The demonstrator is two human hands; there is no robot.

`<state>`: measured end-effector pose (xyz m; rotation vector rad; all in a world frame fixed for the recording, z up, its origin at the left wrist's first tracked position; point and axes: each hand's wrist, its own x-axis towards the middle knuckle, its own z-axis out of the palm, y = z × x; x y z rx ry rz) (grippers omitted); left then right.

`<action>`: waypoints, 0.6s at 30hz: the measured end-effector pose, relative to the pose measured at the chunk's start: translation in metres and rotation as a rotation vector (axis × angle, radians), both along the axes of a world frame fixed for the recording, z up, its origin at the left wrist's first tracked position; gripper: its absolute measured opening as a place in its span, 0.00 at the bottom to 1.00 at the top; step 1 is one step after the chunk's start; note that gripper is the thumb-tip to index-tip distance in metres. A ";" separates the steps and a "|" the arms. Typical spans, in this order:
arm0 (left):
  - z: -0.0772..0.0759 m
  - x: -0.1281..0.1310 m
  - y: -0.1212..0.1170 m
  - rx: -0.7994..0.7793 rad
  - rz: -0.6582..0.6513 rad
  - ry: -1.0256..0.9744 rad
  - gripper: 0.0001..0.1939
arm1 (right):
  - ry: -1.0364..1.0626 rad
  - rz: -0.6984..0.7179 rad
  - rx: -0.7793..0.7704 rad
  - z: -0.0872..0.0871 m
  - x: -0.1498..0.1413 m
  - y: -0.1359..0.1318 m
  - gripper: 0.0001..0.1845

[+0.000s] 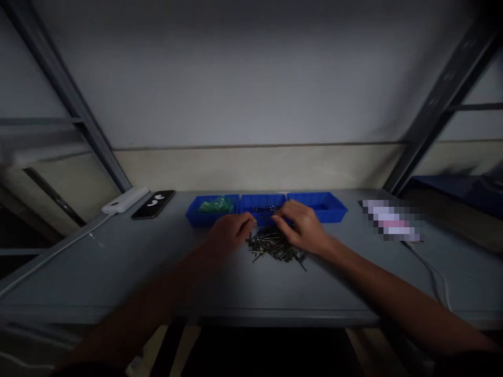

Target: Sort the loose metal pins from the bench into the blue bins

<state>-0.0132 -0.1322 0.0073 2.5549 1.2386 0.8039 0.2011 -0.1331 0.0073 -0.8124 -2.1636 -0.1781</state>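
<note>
A loose heap of dark screws (275, 245) lies on the grey table, its far edge close to the middle blue bin. My left hand (232, 229) is at the heap's left, in front of the left bin, with fingers curled together. Over the heap's far right side, my right hand (302, 226) has its thumb and fingers drawn together at the front of the middle bin. Whatever either hand pinches is too small and dim to name. Shiny metal pieces, perhaps screws (264, 209), lie inside the middle blue bin (251, 200).
A green plastic bag (216, 204) fills the left blue bin (193, 215); the right blue bin (334, 209) stands alongside. At left are a phone (151, 210) with white earbuds (156, 200) and a white power bank (126, 199). A blurred-out object (393, 221) with a cable lies right.
</note>
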 end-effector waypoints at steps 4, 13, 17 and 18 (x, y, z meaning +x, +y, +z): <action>0.003 -0.005 0.003 0.002 0.036 0.044 0.12 | 0.086 -0.136 0.063 0.012 0.021 0.012 0.11; 0.001 -0.018 0.007 -0.147 -0.040 0.355 0.13 | 0.428 -0.358 0.000 0.017 0.054 0.037 0.10; 0.000 -0.017 0.005 -0.145 -0.043 0.451 0.10 | 0.550 -0.344 -0.080 0.015 0.059 0.044 0.09; 0.000 -0.017 0.004 -0.138 -0.046 0.459 0.09 | 0.569 -0.348 -0.097 0.014 0.061 0.046 0.09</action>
